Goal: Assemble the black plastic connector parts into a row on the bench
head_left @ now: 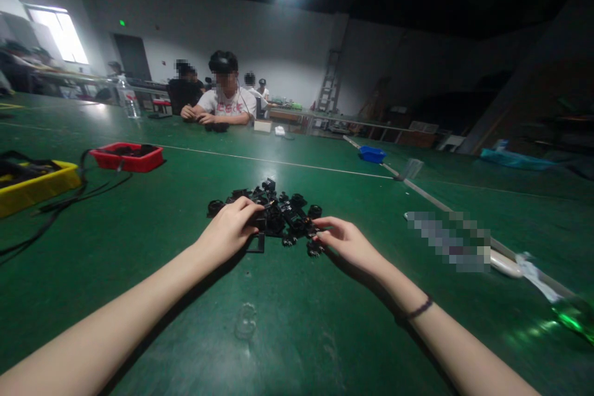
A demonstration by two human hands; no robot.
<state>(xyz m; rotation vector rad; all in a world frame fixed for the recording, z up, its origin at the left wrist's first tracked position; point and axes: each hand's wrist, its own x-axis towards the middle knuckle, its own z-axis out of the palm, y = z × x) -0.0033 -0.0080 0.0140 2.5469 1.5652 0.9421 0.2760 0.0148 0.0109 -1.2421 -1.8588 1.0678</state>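
A loose heap of small black plastic parts [292,213] lies on the green tabletop in front of me, some of them round like little wheels or knobs. My left hand [234,226] reaches into the heap's left side, its thumb and fingers closed around a black part that they largely cover. Just below those fingers a flat, square black frame [255,244] rests on the table. At the right edge of the heap, my right hand [348,240] pinches a small black part between thumb and fingertips; its exact kind is too small to tell.
A red bin [139,162] and a yellow bin [44,189] with dark items stand to the left, black cables trailing beside them. Farther off are a blue bin [372,154], a water bottle [130,100] and a seated person [227,99]. A pale strip [431,198] crosses the right side.
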